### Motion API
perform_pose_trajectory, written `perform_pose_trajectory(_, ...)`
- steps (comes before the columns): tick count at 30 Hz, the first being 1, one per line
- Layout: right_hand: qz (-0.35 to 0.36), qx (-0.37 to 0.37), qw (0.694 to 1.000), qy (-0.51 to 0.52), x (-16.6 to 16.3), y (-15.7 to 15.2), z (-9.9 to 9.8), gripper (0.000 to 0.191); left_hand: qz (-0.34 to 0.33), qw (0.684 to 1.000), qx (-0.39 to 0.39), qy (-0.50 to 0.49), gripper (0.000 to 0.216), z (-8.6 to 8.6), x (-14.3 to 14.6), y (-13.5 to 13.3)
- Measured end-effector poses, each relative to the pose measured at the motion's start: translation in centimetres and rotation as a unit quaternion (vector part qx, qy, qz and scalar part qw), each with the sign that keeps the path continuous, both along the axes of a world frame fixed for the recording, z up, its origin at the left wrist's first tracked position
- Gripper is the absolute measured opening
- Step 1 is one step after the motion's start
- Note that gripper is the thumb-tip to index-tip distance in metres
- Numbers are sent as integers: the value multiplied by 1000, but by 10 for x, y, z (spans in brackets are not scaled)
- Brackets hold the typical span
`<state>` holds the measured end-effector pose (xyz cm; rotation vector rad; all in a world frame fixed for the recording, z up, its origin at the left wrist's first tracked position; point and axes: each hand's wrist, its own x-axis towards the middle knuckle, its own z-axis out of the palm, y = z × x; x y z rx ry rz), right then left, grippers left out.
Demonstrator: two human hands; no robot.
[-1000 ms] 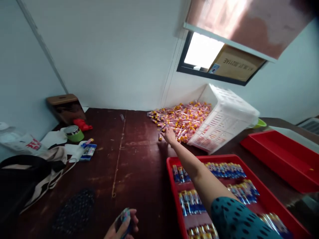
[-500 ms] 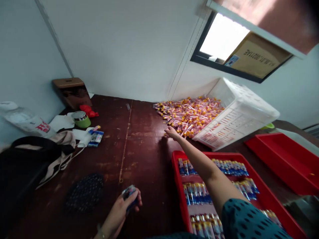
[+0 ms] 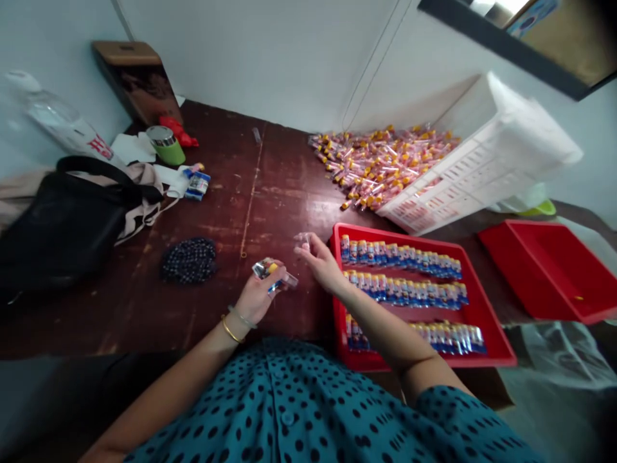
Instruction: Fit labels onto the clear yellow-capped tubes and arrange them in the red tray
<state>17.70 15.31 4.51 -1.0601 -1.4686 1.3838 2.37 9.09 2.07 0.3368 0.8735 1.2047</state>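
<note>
My left hand (image 3: 258, 297) is closed around a small blue printed packet and a yellow-capped tube (image 3: 274, 267), with a clear end sticking out past the fingers. To its right, my right hand (image 3: 324, 265) pinches a small clear-and-pink wrapped tube (image 3: 304, 240) between thumb and fingers. Both hands are just above the dark red table (image 3: 284, 212), a short way apart. Close to the right forearm lies a red tray (image 3: 489, 321) with three rows of yellow-topped blue packets (image 3: 405, 290). At the back is a pile of yellow-capped pink tubes (image 3: 385, 161).
A white plastic basket (image 3: 463, 170) lies tipped beside the pile. Another red tray (image 3: 525, 267) sits to the right. At left are a black bag (image 3: 58, 218), a bottle (image 3: 67, 119), a green jar (image 3: 166, 146), a wooden-topped box (image 3: 144, 80) and a dark dotted cloth (image 3: 190, 260).
My right hand has come back from the tube pile toward my left hand, now with a small tube in it. The head view has tilted down. My left hand still holds its packet.
</note>
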Motion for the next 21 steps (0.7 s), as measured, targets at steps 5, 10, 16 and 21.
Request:
perform_pose_trajectory(5,43,0,997,-58,24,-34,1,34,16,997,-42,-58,25,-5,-3,-13)
perform_pose_trajectory(10,61,169,962,-205,24,-62,0,21,-25,1000,-13,2,26,-2,13,-23)
perform_pose_trajectory(16,206,223,899,-316,34,-57,7,29,-58,995,13,84,35,-4,21,-33)
perform_pose_trajectory(21,234,201,877,-369,42,-60,14,34,-84,995,-3,49,28,-9,14,-38)
